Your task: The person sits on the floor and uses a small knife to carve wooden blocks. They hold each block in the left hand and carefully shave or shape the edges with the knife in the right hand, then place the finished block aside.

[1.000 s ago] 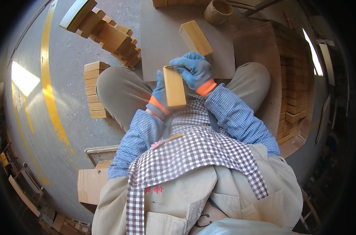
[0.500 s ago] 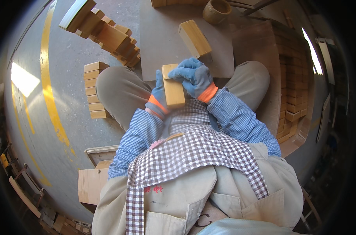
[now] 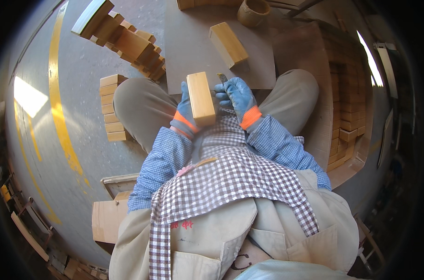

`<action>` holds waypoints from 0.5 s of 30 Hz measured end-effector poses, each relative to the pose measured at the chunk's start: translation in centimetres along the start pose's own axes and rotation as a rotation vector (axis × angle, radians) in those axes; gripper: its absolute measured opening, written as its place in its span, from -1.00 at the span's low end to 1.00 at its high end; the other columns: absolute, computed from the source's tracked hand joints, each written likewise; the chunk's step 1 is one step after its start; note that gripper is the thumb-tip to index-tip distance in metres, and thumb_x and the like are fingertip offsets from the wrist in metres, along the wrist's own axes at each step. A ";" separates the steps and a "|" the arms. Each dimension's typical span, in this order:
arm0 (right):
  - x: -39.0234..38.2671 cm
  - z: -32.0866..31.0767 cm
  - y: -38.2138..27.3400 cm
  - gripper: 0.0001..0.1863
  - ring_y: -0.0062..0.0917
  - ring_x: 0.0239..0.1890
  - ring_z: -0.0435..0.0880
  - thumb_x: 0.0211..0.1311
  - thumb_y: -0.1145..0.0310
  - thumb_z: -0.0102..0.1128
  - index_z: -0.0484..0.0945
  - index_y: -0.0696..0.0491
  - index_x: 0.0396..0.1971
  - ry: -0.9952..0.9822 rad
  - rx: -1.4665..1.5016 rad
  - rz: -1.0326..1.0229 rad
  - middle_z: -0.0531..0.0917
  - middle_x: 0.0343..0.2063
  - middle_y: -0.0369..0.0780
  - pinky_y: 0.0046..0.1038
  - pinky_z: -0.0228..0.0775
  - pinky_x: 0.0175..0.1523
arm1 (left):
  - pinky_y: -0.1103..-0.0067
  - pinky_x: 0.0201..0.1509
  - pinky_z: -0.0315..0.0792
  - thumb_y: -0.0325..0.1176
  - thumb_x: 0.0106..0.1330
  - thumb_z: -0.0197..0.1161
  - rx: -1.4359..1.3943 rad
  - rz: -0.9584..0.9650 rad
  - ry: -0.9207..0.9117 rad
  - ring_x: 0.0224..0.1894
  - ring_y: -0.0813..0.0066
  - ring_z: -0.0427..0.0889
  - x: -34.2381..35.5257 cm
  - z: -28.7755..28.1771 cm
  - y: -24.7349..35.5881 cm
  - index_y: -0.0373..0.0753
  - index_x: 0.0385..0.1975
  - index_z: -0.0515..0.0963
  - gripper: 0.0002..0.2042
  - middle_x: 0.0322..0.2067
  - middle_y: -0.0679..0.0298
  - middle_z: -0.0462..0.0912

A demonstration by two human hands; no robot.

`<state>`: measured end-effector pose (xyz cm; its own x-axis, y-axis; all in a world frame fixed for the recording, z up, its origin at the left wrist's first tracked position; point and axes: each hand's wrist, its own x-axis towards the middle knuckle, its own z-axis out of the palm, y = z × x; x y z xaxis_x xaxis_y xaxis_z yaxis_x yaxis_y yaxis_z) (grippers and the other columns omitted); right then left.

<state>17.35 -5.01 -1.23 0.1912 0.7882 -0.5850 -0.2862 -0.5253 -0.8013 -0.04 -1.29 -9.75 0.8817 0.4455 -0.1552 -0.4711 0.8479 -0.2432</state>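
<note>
My left hand (image 3: 185, 110), in a blue glove with an orange cuff, is closed around a narrow wooden box (image 3: 202, 99). A thin seam runs along the box's left edge, and the box stands tilted above my lap. Just right of it, my right hand (image 3: 240, 96), gloved the same way, pinches a short dark tool (image 3: 222, 78) with a yellowish tip pointing up and away. Its exact kind cannot be made out. That hand is apart from the box. Beyond my hands, a similar wooden box (image 3: 228, 45) lies on the grey board (image 3: 186, 51).
A brown pot (image 3: 252, 12) stands at the board's far right. Wooden boxes form a stepped stack (image 3: 128, 43) at far left and a shorter stack (image 3: 110, 108) beside my left knee. At right, a large cardboard carton (image 3: 310, 88) holds many more.
My right hand has drawn off the box's top and moved right, bringing the dark tool into view. My left hand and its box have shifted slightly left.
</note>
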 end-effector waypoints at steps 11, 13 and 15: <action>-1.7 0.5 0.4 -0.83 -0.66 -0.28 0.56 0.49 0.35 -0.10 0.49 0.05 -0.20 -0.036 0.335 -0.122 0.61 -0.27 -0.31 -0.57 0.47 -0.12 | 0.32 0.25 0.39 0.08 0.51 -0.13 0.613 0.371 0.196 0.14 0.34 0.47 -1.3 5.3 -2.5 -0.14 0.30 0.29 -0.47 0.13 0.23 0.47; -2.5 0.6 0.8 -0.81 -0.66 -0.27 0.56 0.51 0.34 -0.15 0.48 0.05 -0.18 -0.026 0.267 -0.164 0.61 -0.26 -0.31 -0.55 0.46 -0.08 | 0.34 0.23 0.40 0.06 0.51 -0.13 0.641 0.392 0.255 0.12 0.34 0.49 -1.1 5.2 -1.9 -0.15 0.29 0.30 -0.48 0.13 0.22 0.47; -2.9 0.6 0.8 -0.81 -0.69 -0.27 0.55 0.51 0.35 -0.14 0.49 0.05 -0.18 -0.062 0.297 -0.184 0.61 -0.26 -0.33 -0.57 0.45 -0.06 | 0.37 0.20 0.43 0.04 0.52 -0.13 0.614 0.385 0.277 0.09 0.35 0.51 -1.0 5.0 -1.5 -0.16 0.28 0.32 -0.50 0.11 0.22 0.49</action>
<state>16.03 -7.49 -0.09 0.2101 0.8836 -0.4185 -0.5142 -0.2642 -0.8159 -0.07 -1.55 -4.43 0.5825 0.7214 -0.3746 -0.5745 0.6914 0.4381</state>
